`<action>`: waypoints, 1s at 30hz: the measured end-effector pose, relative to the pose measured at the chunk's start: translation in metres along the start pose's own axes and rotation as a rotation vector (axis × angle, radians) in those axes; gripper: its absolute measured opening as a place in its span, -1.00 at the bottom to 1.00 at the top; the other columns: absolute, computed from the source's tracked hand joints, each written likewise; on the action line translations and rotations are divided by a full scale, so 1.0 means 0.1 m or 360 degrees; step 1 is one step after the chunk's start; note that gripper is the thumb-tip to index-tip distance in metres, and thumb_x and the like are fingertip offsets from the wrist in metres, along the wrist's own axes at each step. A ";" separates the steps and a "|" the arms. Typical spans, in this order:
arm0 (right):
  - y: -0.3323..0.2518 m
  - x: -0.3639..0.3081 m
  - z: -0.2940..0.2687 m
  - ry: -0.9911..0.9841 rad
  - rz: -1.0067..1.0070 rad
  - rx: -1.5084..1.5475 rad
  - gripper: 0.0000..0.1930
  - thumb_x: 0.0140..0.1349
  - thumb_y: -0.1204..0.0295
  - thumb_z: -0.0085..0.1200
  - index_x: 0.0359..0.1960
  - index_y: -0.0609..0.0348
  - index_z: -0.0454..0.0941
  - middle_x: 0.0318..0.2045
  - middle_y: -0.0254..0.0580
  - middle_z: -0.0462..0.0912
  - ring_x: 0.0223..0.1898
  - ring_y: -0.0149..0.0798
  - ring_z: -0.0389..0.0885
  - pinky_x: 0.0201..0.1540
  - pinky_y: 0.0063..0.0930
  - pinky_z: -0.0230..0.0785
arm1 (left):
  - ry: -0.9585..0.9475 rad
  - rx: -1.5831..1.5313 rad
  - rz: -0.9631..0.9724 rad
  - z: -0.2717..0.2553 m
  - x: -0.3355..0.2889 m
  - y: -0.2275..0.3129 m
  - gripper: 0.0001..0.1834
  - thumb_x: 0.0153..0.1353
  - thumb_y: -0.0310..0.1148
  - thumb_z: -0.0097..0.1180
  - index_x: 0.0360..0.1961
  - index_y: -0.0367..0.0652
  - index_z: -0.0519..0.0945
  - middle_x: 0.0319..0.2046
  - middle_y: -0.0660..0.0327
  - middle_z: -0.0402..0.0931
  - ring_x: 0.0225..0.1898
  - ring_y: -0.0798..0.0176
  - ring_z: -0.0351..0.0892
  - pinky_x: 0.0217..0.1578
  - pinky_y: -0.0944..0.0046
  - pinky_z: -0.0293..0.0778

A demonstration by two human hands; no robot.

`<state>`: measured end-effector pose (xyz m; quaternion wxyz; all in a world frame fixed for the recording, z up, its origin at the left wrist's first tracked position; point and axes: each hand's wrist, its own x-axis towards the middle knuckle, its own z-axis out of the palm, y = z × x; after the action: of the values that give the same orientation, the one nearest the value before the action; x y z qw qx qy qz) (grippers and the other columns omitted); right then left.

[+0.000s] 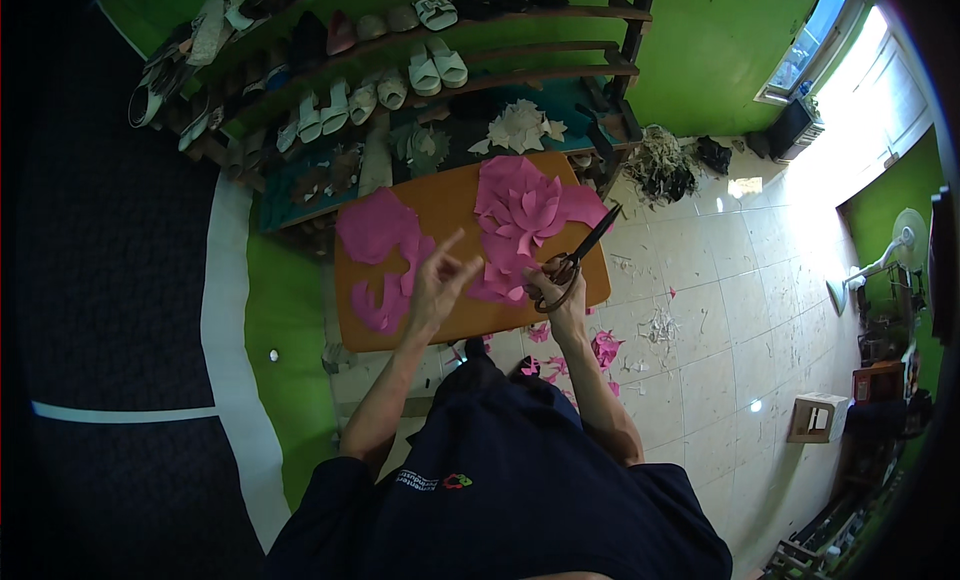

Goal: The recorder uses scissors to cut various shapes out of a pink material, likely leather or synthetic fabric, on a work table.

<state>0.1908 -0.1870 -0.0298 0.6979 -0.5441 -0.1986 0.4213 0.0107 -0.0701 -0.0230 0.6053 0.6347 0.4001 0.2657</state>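
My right hand (567, 298) is wrapped round the handles of a pair of dark scissors (590, 242), their blades pointing up and to the right over the table's edge. Its fingertips come close to a pile of cut pink sheet pieces (522, 215); whether they touch it I cannot tell. With fingers apart and slightly blurred, my left hand (440, 285) hovers over the orange-brown table (435, 205) and holds nothing. Beside it on the left lie a large pink sheet piece (378, 227) and a curved pink offcut (378, 305).
A shoe rack (540, 65) with sandals and shoes stands behind the table. Pale cut pieces (522, 128) lie on its lower shelf. Pink scraps (605, 348) and a heap of pale shreds (655, 170) are on the tiled floor. A white stool (818, 418) and a fan (890, 250) stand at right.
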 end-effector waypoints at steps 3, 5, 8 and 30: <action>-0.06 0.01 0.09 0.0038 -0.0009 0.0043 -0.72 0.11 0.48 0.33 -0.31 0.16 0.40 -0.51 -0.32 0.52 -0.51 -0.40 0.60 -0.43 -0.54 0.43 | -0.0379 -0.0333 -0.0424 0.20 -0.31 0.10 -0.05 0.25 -0.19 0.32 0.53 0.02 0.00 0.06 0.20 0.46 -0.02 0.45 0.51 0.08 0.33 0.44; -0.08 0.02 0.16 0.0028 -0.0085 -0.0013 -0.71 0.10 0.48 0.34 -0.29 0.19 0.41 -0.51 -0.33 0.52 -0.51 -0.42 0.57 -0.40 -0.54 0.43 | -0.0594 -0.0804 -0.0071 0.41 -0.45 -0.01 -0.03 0.36 -0.20 0.18 0.55 0.03 -0.24 0.32 0.02 0.32 0.31 0.22 0.33 0.24 0.24 0.29; -0.18 -0.01 0.25 0.0013 -0.0102 0.0008 -0.72 0.10 0.48 0.35 -0.34 0.19 0.42 -0.53 -0.34 0.53 -0.52 -0.44 0.55 -0.39 -0.55 0.42 | -0.0597 -0.1228 0.0094 0.62 -0.48 -0.12 0.02 0.41 -0.24 0.10 0.53 0.08 -0.46 0.41 0.01 0.19 0.47 0.15 0.08 0.38 0.19 0.08; 0.18 -0.18 0.00 -0.0449 0.0048 -0.1023 -0.37 0.26 -0.18 0.07 -0.44 0.30 0.47 -0.74 -0.30 0.40 -0.72 -0.42 0.43 -0.63 -0.45 0.33 | 0.0542 -0.1153 0.0173 0.63 0.33 0.16 -0.46 0.18 -0.66 0.26 0.21 -0.25 0.50 -0.16 0.19 0.65 -0.20 0.41 0.67 -0.05 0.47 0.61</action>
<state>0.1739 -0.2002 -0.0435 0.4503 -0.6753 -0.4075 0.4185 0.0833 -0.0773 -0.0200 0.7000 0.3474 0.3410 0.5225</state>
